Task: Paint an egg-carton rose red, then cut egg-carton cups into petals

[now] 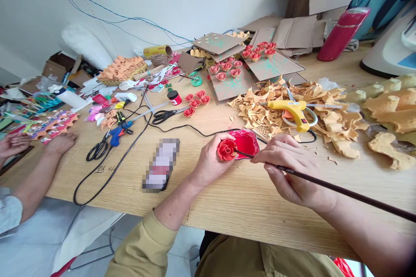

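My left hand (212, 162) is closed around a small red rose (226, 150), its petals facing up toward me. Between the fingers of my right hand (290, 171) is a long dark paintbrush (338, 189), whose tip meets the right side of the rose. Just behind the rose lies a shallow dish of red paint (248, 142), partly covered by my left hand. A phone (161, 165) with a blurred screen rests to the left of my left forearm.
Yellow glue gun (289, 110) lies on torn orange carton scraps (256, 106). Red roses stand on cardboard (227, 84) behind. Black scissors (167, 114), a red paint jar (174, 97) and a blue glue gun (117, 134) with its cord are further left. At far left are another person's hands (61, 143).
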A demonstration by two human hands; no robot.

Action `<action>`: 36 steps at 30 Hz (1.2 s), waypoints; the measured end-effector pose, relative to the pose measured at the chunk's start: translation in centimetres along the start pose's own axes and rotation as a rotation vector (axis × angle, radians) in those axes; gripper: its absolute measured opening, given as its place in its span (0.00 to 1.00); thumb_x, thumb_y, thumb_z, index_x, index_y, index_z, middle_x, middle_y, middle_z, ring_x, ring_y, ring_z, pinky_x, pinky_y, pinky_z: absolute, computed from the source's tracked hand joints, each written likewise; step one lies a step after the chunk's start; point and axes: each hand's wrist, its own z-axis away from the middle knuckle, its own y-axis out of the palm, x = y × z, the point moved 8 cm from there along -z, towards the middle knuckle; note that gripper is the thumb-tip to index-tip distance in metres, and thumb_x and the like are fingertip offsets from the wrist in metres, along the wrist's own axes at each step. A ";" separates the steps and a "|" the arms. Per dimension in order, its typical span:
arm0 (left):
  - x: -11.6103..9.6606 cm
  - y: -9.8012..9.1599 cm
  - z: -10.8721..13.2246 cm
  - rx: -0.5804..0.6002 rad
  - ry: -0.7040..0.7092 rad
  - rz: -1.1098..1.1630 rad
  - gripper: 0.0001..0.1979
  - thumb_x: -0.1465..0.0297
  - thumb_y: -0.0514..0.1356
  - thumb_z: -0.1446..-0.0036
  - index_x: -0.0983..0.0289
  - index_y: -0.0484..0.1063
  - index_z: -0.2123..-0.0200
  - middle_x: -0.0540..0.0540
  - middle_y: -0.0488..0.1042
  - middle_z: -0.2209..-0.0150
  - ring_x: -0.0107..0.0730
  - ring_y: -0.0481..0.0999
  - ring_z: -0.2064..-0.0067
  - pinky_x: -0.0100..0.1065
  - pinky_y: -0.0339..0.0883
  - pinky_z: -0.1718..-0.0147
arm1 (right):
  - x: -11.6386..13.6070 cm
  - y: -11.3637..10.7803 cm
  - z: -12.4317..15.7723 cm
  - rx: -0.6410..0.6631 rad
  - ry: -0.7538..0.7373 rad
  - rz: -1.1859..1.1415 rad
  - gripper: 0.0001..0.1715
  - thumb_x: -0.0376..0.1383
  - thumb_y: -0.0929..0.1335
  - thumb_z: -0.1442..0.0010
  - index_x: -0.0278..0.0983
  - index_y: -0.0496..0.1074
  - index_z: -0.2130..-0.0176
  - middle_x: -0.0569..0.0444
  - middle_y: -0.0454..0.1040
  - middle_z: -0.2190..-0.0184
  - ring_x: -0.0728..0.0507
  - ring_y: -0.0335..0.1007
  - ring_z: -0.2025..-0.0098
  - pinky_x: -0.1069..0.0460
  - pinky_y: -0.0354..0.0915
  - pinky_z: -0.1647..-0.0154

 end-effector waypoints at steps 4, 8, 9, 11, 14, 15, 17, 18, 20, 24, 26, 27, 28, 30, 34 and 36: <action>0.1 -0.1 0.0 -0.013 0.007 -0.007 0.21 0.73 0.69 0.50 0.60 0.69 0.53 0.54 0.80 0.54 0.36 0.80 0.53 0.34 0.72 0.52 | -0.1 -0.3 0.1 -0.020 -0.003 0.017 0.11 0.28 0.63 0.35 0.38 0.69 0.54 0.53 0.76 0.71 0.44 0.70 0.70 0.45 0.65 0.61; 0.2 -0.3 0.0 -0.035 -0.006 -0.023 0.20 0.73 0.69 0.49 0.61 0.68 0.54 0.54 0.80 0.55 0.36 0.80 0.54 0.34 0.72 0.53 | -0.5 -0.7 0.2 -0.042 0.044 -0.023 0.10 0.28 0.63 0.35 0.39 0.70 0.56 0.54 0.76 0.71 0.44 0.70 0.71 0.45 0.64 0.62; 0.1 -0.2 0.0 -0.034 -0.005 -0.025 0.20 0.73 0.69 0.50 0.61 0.68 0.54 0.54 0.80 0.55 0.36 0.80 0.54 0.34 0.72 0.53 | -0.4 -0.7 0.1 -0.040 0.049 -0.035 0.10 0.29 0.63 0.35 0.39 0.70 0.56 0.54 0.76 0.71 0.44 0.71 0.71 0.45 0.64 0.62; 0.0 -0.2 0.0 -0.030 0.005 -0.024 0.21 0.74 0.69 0.51 0.61 0.69 0.54 0.54 0.80 0.55 0.35 0.80 0.54 0.33 0.71 0.53 | -0.2 -0.4 0.0 -0.027 0.042 -0.039 0.10 0.29 0.63 0.34 0.39 0.71 0.55 0.54 0.77 0.70 0.45 0.71 0.71 0.45 0.64 0.62; -0.1 -0.1 0.0 -0.026 0.009 -0.028 0.22 0.75 0.70 0.52 0.60 0.69 0.54 0.53 0.80 0.56 0.35 0.80 0.55 0.33 0.72 0.54 | 0.0 0.0 -0.1 -0.001 0.024 -0.023 0.11 0.29 0.62 0.33 0.38 0.71 0.54 0.53 0.77 0.70 0.45 0.71 0.70 0.46 0.64 0.61; 0.0 -0.1 0.0 -0.028 0.004 -0.032 0.22 0.75 0.70 0.52 0.60 0.69 0.54 0.53 0.80 0.56 0.35 0.80 0.55 0.33 0.72 0.54 | 0.0 0.0 -0.1 0.002 0.026 -0.017 0.11 0.29 0.62 0.33 0.38 0.70 0.54 0.53 0.77 0.71 0.44 0.71 0.70 0.46 0.64 0.62; 0.0 -0.2 -0.1 -0.039 -0.006 -0.037 0.21 0.73 0.70 0.51 0.60 0.69 0.54 0.53 0.80 0.56 0.35 0.80 0.55 0.34 0.72 0.54 | -0.2 -0.2 0.0 -0.018 0.039 -0.015 0.10 0.29 0.62 0.33 0.39 0.70 0.56 0.53 0.76 0.71 0.44 0.70 0.71 0.46 0.64 0.62; -0.1 -0.3 -0.1 -0.048 -0.007 -0.035 0.20 0.72 0.70 0.50 0.60 0.69 0.54 0.54 0.80 0.56 0.35 0.80 0.55 0.34 0.72 0.53 | -0.3 -0.4 0.0 -0.033 0.046 -0.019 0.09 0.29 0.62 0.33 0.39 0.70 0.56 0.53 0.76 0.72 0.44 0.70 0.72 0.46 0.63 0.63; -0.1 -0.4 -0.2 -0.061 -0.004 -0.030 0.19 0.71 0.69 0.49 0.61 0.69 0.54 0.54 0.80 0.56 0.35 0.80 0.56 0.33 0.72 0.53 | -0.5 -0.7 0.1 -0.055 0.060 -0.031 0.09 0.29 0.62 0.33 0.39 0.69 0.57 0.52 0.76 0.71 0.44 0.70 0.72 0.45 0.63 0.63; -0.1 -0.4 -0.2 -0.058 -0.002 -0.026 0.20 0.71 0.70 0.50 0.60 0.69 0.55 0.53 0.80 0.57 0.35 0.80 0.56 0.33 0.72 0.54 | -0.2 -0.3 0.0 -0.037 0.050 -0.057 0.11 0.30 0.61 0.32 0.40 0.69 0.54 0.52 0.77 0.69 0.44 0.71 0.71 0.45 0.64 0.62; -0.1 -0.3 -0.2 -0.048 -0.011 -0.019 0.21 0.71 0.71 0.51 0.60 0.69 0.55 0.54 0.80 0.56 0.36 0.80 0.56 0.34 0.72 0.54 | 0.0 0.0 -0.1 -0.016 0.033 -0.064 0.11 0.30 0.62 0.32 0.40 0.70 0.53 0.52 0.78 0.69 0.44 0.71 0.70 0.46 0.65 0.61; -0.1 -0.3 -0.2 -0.046 -0.016 -0.015 0.21 0.70 0.71 0.51 0.60 0.69 0.55 0.54 0.80 0.56 0.36 0.80 0.56 0.34 0.72 0.54 | 0.0 0.2 -0.2 -0.006 0.028 -0.062 0.11 0.30 0.62 0.32 0.40 0.70 0.53 0.53 0.78 0.69 0.44 0.71 0.70 0.46 0.65 0.61; 0.0 -0.3 -0.2 -0.047 -0.019 -0.010 0.21 0.70 0.71 0.51 0.60 0.69 0.55 0.55 0.80 0.56 0.37 0.80 0.56 0.34 0.72 0.53 | 0.0 0.3 -0.1 0.002 0.028 -0.056 0.11 0.30 0.62 0.32 0.39 0.70 0.53 0.53 0.78 0.69 0.45 0.71 0.70 0.46 0.65 0.62; -0.1 -0.4 -0.2 -0.050 -0.018 -0.003 0.21 0.69 0.71 0.51 0.60 0.69 0.55 0.55 0.80 0.56 0.37 0.80 0.56 0.34 0.72 0.53 | -0.2 0.2 0.0 -0.008 0.039 -0.053 0.10 0.29 0.62 0.32 0.39 0.70 0.55 0.53 0.77 0.70 0.45 0.70 0.71 0.46 0.64 0.62; -0.2 -0.4 -0.2 -0.049 -0.018 -0.003 0.19 0.69 0.70 0.50 0.60 0.68 0.55 0.54 0.80 0.56 0.36 0.80 0.56 0.34 0.72 0.53 | -0.6 -0.1 0.2 -0.046 0.074 -0.077 0.09 0.28 0.62 0.33 0.39 0.69 0.57 0.52 0.77 0.69 0.45 0.70 0.71 0.46 0.64 0.62; -0.1 -0.4 -0.2 -0.046 -0.028 -0.003 0.20 0.68 0.70 0.50 0.60 0.68 0.56 0.54 0.80 0.57 0.36 0.80 0.56 0.34 0.72 0.54 | -0.5 0.1 0.1 -0.019 0.077 -0.067 0.08 0.29 0.63 0.33 0.39 0.70 0.57 0.52 0.77 0.69 0.44 0.71 0.70 0.46 0.64 0.62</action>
